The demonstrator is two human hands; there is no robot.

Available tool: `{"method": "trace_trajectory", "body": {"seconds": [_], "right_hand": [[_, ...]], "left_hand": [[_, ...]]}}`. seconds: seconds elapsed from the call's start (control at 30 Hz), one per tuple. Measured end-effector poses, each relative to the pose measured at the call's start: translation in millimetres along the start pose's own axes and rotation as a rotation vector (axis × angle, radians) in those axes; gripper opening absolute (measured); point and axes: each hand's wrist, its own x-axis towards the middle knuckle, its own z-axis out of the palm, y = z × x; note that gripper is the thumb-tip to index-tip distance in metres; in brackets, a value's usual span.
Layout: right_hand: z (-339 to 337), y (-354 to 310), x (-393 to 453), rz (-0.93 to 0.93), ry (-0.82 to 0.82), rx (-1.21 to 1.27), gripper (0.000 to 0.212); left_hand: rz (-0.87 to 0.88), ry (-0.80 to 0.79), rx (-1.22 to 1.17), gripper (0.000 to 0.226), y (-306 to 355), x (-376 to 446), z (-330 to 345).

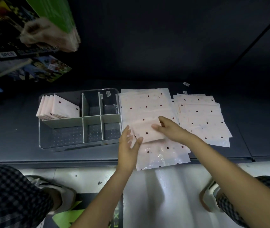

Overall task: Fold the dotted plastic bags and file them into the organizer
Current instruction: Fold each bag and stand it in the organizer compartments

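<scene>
- Clear organizer (80, 142) on a dark desk (15, 142), split by white dividers into compartments.
- In its far-left compartment: a row of folded bags (58, 107), pale pink with dark dots, standing on edge and leaning.
- Other compartments showing only the dotted floor of the organizer.
- Just right of the organizer, touching its wall: a flat stack of unfolded bags (147, 102), reaching past the desk's near edge.
- Further right of the organizer, overlapping that stack's edge: a second pile (203, 116) of the same bags, fanned loosely.
- On top of the nearer stack: one folded bag (147, 131), a small rectangle with a single dark dot showing.
- Left hand (128, 145) right of the organizer's near corner, fingers straight and spread, tips at the folded bag's left edge, gripping nothing.
- Right hand (168, 127) at the folded bag's far-right corner, fingers bent down onto it, thumb near the edge; pinching or only pressing, impossible to tell.
- Two small white tags (186, 84) on the desk beyond the piles.
- Blurred coloured packages (45, 69) hanging far left, above the organizer.
- Below the desk edge: checked trouser legs and a shoe (208, 196) on a pale floor.
</scene>
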Motion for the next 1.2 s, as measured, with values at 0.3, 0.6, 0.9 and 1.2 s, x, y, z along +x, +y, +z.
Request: {"method": "trace_trajectory", "body": {"seconds": [0.3, 0.6, 0.9, 1.2], "right_hand": [[17, -19, -58, -0.105, 0.081, 0.385, 0.021], [19, -78, -70, -0.417, 0.444, 0.177, 0.020], [25, -128, -59, -0.395, 0.426, 0.294, 0.016], [41, -170, -34, -0.364, 0.040, -0.320, 0.035]], "left_hand": [[-0.049, -0.067, -0.235, 0.017, 50, -8, -6], [0.143, -0.126, 0.056, 0.023, 116, -10, -44], [0.097, -0.360, 0.160, 0.008, 145, 5, -98], [0.287, -0.434, 1.090, 0.016, 154, 37, -154]]}}
